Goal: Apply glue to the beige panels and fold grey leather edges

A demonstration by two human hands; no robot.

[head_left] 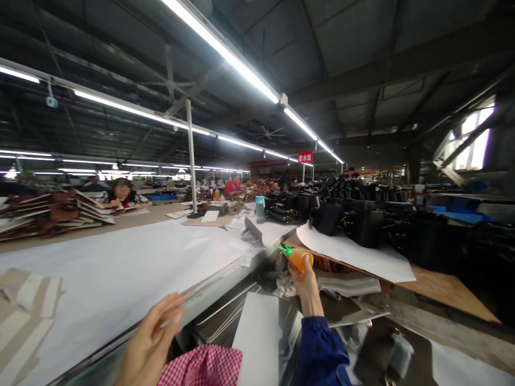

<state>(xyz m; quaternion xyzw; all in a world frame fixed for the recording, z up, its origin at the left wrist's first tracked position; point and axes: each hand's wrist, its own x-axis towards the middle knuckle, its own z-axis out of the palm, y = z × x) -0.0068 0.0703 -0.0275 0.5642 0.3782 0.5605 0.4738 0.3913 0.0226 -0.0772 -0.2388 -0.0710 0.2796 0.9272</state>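
Observation:
My right hand, in a dark blue sleeve, is closed round an orange squeeze bottle with a green nozzle, held out over the gap between two work tables. My left hand hovers at the near edge of the long white-covered table, its fingers loosely curved and apart, holding nothing. A red checked sleeve or cloth lies just below it. A white sheet sits between the two hands.
Stacked brown and white pieces lie at the far left, cut card pieces at the near left. Black bags crowd the right table above a white paper sheet. A teal cup and a steel post stand ahead. Other workers sit far back.

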